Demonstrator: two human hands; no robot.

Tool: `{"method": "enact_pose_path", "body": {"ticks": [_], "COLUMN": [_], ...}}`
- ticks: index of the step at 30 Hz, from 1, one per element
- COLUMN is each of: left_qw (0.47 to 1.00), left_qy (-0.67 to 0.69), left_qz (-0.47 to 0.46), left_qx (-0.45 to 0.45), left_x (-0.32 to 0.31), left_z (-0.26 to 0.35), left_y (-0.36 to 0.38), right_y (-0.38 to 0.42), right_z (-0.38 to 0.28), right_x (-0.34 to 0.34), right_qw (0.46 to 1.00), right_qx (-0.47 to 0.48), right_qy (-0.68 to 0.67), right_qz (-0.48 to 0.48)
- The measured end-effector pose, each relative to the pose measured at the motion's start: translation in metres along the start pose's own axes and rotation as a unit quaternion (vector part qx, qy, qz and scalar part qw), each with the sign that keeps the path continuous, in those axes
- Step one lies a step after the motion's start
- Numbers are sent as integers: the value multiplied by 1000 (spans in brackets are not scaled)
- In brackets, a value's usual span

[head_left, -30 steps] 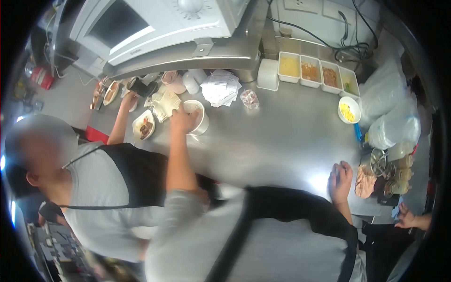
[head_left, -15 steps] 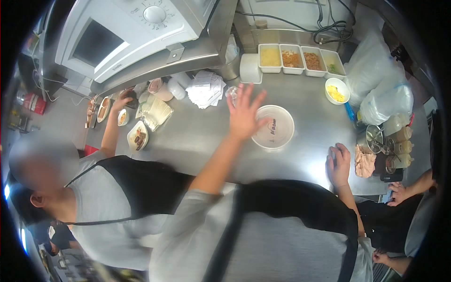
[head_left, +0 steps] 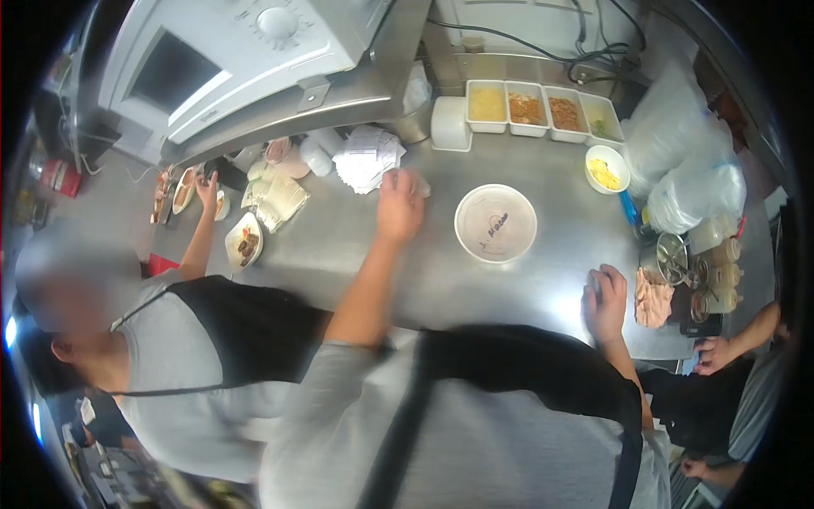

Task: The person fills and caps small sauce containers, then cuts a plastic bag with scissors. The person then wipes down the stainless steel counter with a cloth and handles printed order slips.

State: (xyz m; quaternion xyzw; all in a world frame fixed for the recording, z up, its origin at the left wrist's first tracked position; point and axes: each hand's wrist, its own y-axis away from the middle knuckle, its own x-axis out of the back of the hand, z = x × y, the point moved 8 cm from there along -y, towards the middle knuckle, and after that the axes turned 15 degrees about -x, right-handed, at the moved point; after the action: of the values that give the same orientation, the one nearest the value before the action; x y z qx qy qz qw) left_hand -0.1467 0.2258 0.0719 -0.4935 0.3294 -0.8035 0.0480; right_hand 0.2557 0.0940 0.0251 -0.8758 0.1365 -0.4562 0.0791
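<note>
My left hand (head_left: 400,206) is over the steel counter beside a stack of white papers (head_left: 370,159). Its fingers are curled down around a small clear item (head_left: 423,187), which shows only at the hand's right side. To the right lies a round lidded container (head_left: 495,224) with handwriting on its lid; neither hand touches it. My right hand (head_left: 604,301) rests at the counter's front right with fingers partly bent and apart, holding nothing visible. A folded pinkish cloth (head_left: 652,299) lies just right of it.
White trays of food (head_left: 527,109) line the back, near a bowl with yellow pieces (head_left: 607,170). Plastic bags (head_left: 678,187) and sauce bottles (head_left: 727,276) stand right. At left, a co-worker's hand (head_left: 206,188) is near small dishes; another co-worker's hand (head_left: 714,355) is at the right edge.
My left hand has moved left, from spread fingers beside the lidded container to curled fingers at the small clear item. The container's lid writing appears turned. The left co-worker's hand has shifted left.
</note>
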Motion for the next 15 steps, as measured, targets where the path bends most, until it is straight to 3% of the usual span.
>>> {"method": "enact_pose_path", "body": {"ticks": [1, 3, 5, 10, 13, 15], "left_qw": [998, 997, 990, 983, 998, 997], "left_qy": [19, 52, 57, 101, 39, 43], "left_qz": [57, 62, 86, -152, -42, -25], "left_qx": [-10, 0, -95, 4, -19, -51], "left_x": [21, 39, 40, -25, 7, 19], "left_z": [21, 67, 106, 115, 129, 144], "left_y": [-7, -21, -24, -14, -14, -3], "right_y": [0, 1, 1, 4, 3, 3], "right_z": [-1, -2, -2, 6, 7, 8], "right_x": [-2, -4, -5, -12, -14, -15], "right_qw": [1000, 1000, 1000, 999, 1000, 1000], "right_qx": [4, 0, 13, 28, 24, 21], "right_qy": [4, 3, 9, 15, 9, 7], "right_qz": [-1, -3, -2, -5, -11, -19]}}
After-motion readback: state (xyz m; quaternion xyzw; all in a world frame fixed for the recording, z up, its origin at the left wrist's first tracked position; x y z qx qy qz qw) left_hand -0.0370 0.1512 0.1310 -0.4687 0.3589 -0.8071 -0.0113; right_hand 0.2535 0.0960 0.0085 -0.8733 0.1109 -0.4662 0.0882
